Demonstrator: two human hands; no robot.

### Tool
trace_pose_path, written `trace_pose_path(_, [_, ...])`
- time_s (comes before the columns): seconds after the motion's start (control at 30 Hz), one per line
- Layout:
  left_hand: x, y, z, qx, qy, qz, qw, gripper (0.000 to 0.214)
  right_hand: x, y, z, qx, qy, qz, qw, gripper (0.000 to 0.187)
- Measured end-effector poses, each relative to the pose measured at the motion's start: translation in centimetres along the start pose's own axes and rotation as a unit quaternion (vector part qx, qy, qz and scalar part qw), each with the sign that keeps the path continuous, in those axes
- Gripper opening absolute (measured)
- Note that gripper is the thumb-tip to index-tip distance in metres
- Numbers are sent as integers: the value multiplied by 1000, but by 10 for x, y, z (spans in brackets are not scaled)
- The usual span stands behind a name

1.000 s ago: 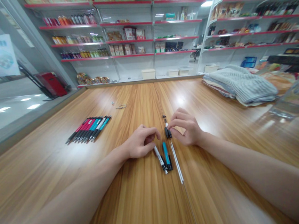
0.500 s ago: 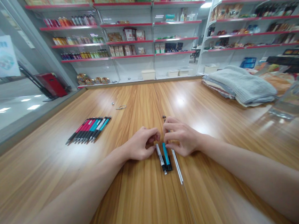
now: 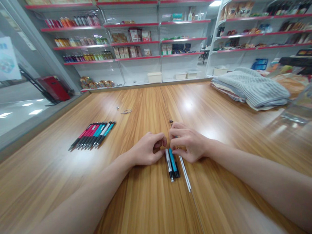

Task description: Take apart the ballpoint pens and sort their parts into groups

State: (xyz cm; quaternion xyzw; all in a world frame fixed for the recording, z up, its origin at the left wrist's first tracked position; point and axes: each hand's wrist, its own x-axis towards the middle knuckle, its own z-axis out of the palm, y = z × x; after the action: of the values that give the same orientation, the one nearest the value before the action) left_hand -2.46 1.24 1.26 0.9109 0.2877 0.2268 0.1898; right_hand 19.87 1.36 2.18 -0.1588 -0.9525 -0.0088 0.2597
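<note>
A white pen barrel [image 3: 168, 161] and a teal pen barrel [image 3: 173, 160] lie close side by side on the wooden table [image 3: 142, 205], their black ends toward me. My left hand [image 3: 150, 148] has its fingers curled, thumb and forefinger at the far end of the white barrel. Curled on the other side, my right hand [image 3: 188, 142] has its thumb against the far end of the teal barrel. Two thin white sticks [image 3: 186, 176] extend from beneath my right hand. Small metallic bits [image 3: 171, 122] show just beyond its fingers; what lies under the fingers is mostly hidden.
A row of red, teal and white pens [image 3: 93, 135] lies to the left. Farther back are a thin loop [image 3: 126, 112] and a small shiny piece [image 3: 117, 108]. Folded cloths [image 3: 252, 88] and a clear container [image 3: 310, 98] occupy the right side. Stocked shelves [image 3: 135, 44] stand behind.
The far end of the white barrel has swung right, so it now lies nearly parallel to the teal one and closer to it. My hands have barely shifted.
</note>
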Motion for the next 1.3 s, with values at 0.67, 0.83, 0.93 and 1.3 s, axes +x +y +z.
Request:
trace_pose_path(0.67, [1, -3, 1, 16, -18, 10, 1000, 4, -1, 1, 0, 10, -9, -1, 1000, 2])
trace_pose_path(0.83, [0, -2, 1, 11, -16, 12, 1000, 4, -1, 2, 0, 5, -13, -2, 1000, 2])
trace_pose_path(0.93, [0, -2, -1, 10, -22, 18, 1000, 6, -2, 3, 0, 2, -15, -1, 1000, 3])
trace_pose_path(1.3, [-1, 1, -6, 37, -72, 60, 995, 17, 0, 0, -2, 7, -23, -4, 1000, 3])
